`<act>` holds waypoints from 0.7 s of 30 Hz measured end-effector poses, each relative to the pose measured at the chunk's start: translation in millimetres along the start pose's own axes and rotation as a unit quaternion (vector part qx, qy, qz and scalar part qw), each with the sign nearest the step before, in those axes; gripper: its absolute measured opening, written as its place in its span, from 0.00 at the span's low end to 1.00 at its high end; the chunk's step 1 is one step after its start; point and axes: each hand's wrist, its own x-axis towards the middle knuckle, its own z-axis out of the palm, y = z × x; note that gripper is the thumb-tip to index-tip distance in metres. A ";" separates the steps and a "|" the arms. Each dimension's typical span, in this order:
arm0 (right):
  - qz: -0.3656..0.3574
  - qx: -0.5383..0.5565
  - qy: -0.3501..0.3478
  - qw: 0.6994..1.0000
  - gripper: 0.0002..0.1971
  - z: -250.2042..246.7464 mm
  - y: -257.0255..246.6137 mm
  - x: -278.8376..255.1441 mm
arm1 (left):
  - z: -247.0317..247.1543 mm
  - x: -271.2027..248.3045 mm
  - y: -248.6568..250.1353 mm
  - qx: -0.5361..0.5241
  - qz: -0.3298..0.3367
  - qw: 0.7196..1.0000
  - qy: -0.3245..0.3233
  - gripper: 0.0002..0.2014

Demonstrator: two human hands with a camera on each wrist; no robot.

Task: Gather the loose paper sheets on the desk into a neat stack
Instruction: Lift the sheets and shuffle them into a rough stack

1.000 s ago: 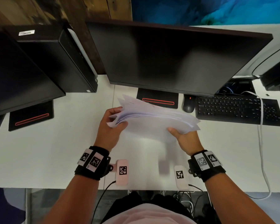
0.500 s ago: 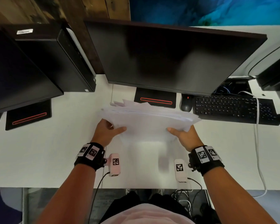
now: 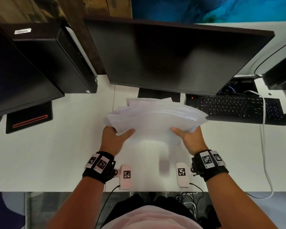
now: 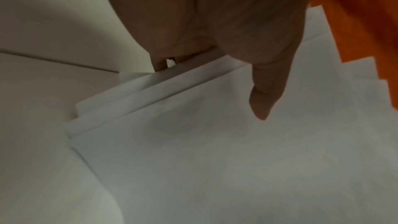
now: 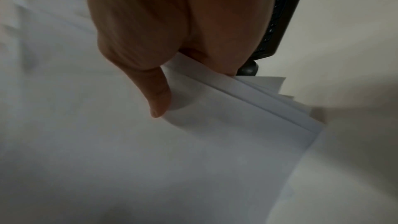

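A loose bundle of white paper sheets (image 3: pixel 155 118) is held up on its long edge over the white desk (image 3: pixel 48 154), with its corners fanned and uneven. My left hand (image 3: pixel 117 135) grips the bundle's left end, thumb on the near face and fingers hidden behind. My right hand (image 3: pixel 186 135) grips the right end the same way. In the left wrist view the thumb (image 4: pixel 267 94) presses on the paper sheets (image 4: pixel 193 142), whose edges are staggered. The right wrist view shows the thumb (image 5: pixel 159 98) on the paper sheets (image 5: pixel 150 151), with several offset edges at the right.
A dark monitor (image 3: pixel 172 60) stands just behind the sheets, its base (image 3: pixel 155 95) partly hidden by them. A black keyboard (image 3: pixel 238 108) and a mouse (image 3: pixel 191 100) lie at the right, with a white cable (image 3: pixel 265 146). A computer case (image 3: pixel 56 60) and a second monitor stand left.
The bundle was lowered until its bottom edge met the desk half a second ago; now both hands have raised it again. The sheets sit more fanned at the left end.
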 end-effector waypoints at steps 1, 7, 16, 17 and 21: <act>-0.001 -0.002 -0.001 1.000 0.24 1.6 0.7 -0.4 | 2.4 -1.0 2.7 0.001 -0.003 1.000 0.004 0.10; 0.025 -0.016 -0.045 0.999 0.23 3.2 2.3 -0.1 | 4.2 8.1 11.9 -0.063 0.029 0.998 -0.013 0.20; 0.030 -0.019 -0.046 0.998 0.16 3.0 -3.3 -1.3 | 4.3 12.8 22.4 -0.107 0.028 0.994 0.018 0.25; 0.024 -0.027 -0.052 0.998 0.15 1.1 -6.0 -2.8 | -0.1 13.5 24.7 -0.108 0.035 0.993 0.006 0.27; 0.015 -0.064 -0.086 0.994 0.16 -8.7 -15.4 -2.7 | -15.4 15.6 35.3 -0.065 0.079 0.993 -0.054 0.34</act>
